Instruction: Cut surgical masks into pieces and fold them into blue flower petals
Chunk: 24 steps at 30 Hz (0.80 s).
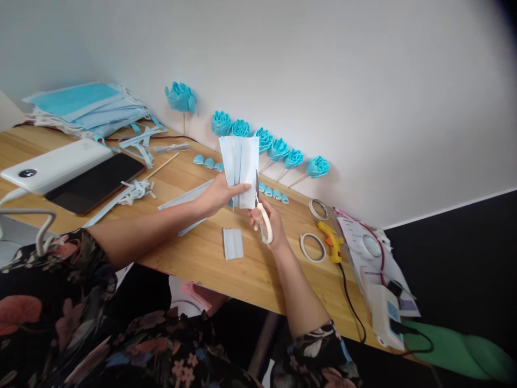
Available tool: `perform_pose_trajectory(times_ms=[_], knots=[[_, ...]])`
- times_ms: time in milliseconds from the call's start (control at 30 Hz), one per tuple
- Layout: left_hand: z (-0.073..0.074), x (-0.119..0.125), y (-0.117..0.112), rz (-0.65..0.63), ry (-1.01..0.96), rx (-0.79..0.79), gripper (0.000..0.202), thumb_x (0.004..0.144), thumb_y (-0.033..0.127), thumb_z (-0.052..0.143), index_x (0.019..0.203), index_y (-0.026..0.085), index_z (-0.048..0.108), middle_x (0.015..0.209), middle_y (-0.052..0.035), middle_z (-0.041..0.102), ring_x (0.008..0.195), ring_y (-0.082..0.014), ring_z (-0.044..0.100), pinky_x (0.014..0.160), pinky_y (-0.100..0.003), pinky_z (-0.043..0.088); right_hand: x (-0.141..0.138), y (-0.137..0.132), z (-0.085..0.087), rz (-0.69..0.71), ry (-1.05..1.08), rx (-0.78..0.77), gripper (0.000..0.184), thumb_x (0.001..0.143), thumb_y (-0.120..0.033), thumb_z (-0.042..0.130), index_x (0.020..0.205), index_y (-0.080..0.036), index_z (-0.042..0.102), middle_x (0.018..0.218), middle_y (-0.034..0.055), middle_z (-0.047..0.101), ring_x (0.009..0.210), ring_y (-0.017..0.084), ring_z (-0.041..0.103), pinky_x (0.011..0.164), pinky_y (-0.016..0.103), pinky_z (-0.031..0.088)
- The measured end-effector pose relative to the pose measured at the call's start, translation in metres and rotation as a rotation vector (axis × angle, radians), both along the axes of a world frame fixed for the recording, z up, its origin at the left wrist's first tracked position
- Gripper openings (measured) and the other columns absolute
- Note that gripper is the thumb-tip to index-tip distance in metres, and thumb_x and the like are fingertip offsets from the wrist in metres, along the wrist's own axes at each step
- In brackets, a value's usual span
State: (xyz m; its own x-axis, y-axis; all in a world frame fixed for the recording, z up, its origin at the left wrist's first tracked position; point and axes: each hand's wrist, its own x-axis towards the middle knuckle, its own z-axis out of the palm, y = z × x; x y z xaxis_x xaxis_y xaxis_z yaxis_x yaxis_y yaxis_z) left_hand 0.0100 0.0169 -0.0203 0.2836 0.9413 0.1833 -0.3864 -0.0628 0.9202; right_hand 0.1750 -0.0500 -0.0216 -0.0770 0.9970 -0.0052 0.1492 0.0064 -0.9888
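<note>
My left hand (220, 194) is closed on a pale blue face mask (244, 167), held upright above the table with the thumb across its front. In my right hand (273, 222) is a pair of scissors (264, 222) with white handles. Their blades point up along the mask's right edge; whether they touch it I cannot tell. Below the hands a small cut piece of mask (233, 244) lies flat on the wood. Long pale strips (188, 198) lie under my left forearm. Small folded blue petals (209, 163) sit in a row behind the held mask.
Several blue flowers (278, 150) on sticks lean against the wall. A mask stack (89, 105), white power bank (60, 164) and dark phone (95, 183) stand left. To the right are tape rolls (313, 248), a yellow glue gun (332, 241) with cord, and a power strip (385, 315).
</note>
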Motion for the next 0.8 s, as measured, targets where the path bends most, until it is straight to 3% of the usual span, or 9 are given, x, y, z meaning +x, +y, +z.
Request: perform_pose_trajectory(times_ms=[500,800], knots=[[0.0001,0.0015,-0.0023,0.025,-0.018,-0.015,0.047,0.069,0.034,0.083,0.106,0.011,0.066,0.103,-0.0119,0.073,0.096,-0.0271,0.069,0.091,-0.043,0.054,-0.0019,0.0002,-0.0001,-0.015,0.002,0.008,0.054,0.069,-0.069,0.073,0.089,-0.020,0.061,0.060,-0.0054,0.052,0.047,0.007,0.045,0.042,0.022,0.034],[-0.0020,0.0015,-0.0017,0.023,-0.012,0.001,0.045,0.070,0.034,0.082,0.106,0.011,0.066,0.103,-0.0121,0.073,0.096,-0.0266,0.069,0.089,-0.042,0.054,-0.0060,-0.0029,0.0046,-0.034,0.025,0.021,0.050,0.071,-0.066,0.074,0.072,-0.020,0.054,0.057,-0.0052,0.053,0.043,0.006,0.044,0.039,0.021,0.032]])
